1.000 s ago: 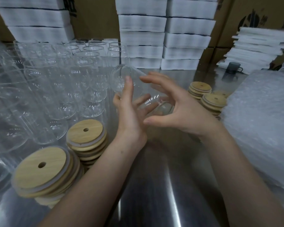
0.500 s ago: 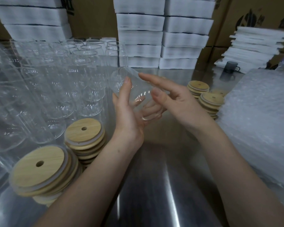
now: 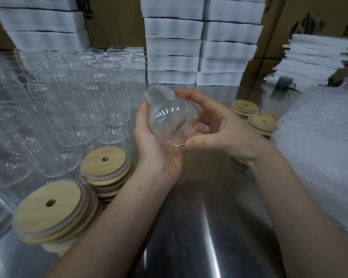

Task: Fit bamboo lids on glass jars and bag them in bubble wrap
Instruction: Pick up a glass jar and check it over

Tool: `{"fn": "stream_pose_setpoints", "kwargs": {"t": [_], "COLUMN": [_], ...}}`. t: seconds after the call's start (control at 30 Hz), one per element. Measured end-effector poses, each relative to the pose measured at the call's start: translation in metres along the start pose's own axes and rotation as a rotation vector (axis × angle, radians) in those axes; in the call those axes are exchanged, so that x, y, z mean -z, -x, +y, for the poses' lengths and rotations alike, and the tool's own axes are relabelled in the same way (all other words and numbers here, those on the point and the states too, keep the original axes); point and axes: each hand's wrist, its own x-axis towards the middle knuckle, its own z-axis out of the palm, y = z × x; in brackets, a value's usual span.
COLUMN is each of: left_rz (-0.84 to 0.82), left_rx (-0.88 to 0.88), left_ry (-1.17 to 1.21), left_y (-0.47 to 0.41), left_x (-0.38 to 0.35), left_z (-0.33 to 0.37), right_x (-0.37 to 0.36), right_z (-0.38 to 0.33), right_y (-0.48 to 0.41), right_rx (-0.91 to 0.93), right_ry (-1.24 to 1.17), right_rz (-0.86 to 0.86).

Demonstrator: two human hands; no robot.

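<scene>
A clear glass jar (image 3: 169, 117) lies tilted in the air above the steel table, one round end facing me. My left hand (image 3: 155, 143) cradles it from below and the left, thumb up along its side. My right hand (image 3: 219, 127) grips it from the right, fingers over the top and thumb at its near rim. Bamboo lids with a centre hole sit in stacks at the near left (image 3: 52, 207), beside that (image 3: 105, 165), and behind my right hand (image 3: 262, 122). A pile of bubble wrap (image 3: 319, 147) lies at the right.
Many empty glass jars (image 3: 68, 109) crowd the left half of the table (image 3: 199, 227). White foam stacks (image 3: 201, 41) and cardboard boxes line the back. More white sheets (image 3: 313, 61) and a dark mug (image 3: 285, 86) stand at the back right.
The jar has turned in my hands so a round end now faces me. My right hand has closed round it, where before its fingers were spread over it.
</scene>
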Motion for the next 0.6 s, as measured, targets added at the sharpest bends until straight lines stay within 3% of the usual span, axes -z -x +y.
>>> {"fn": "stream_pose_setpoints", "kwargs": {"t": [0.3,0.6], "left_rz": [-0.058,-0.07], "left_rx": [0.112,-0.033], "left_ry": [0.031,-0.157], "left_y": [0.0,-0.005], "left_x": [-0.002,0.003], "left_z": [-0.003,-0.007], "right_x": [-0.028,-0.035], "right_z": [0.008,0.012], "right_y": [-0.006,-0.007], "right_rx": [0.172,0.277], "right_ry": [0.242,0.347], "right_rz": [0.369,0.564]}}
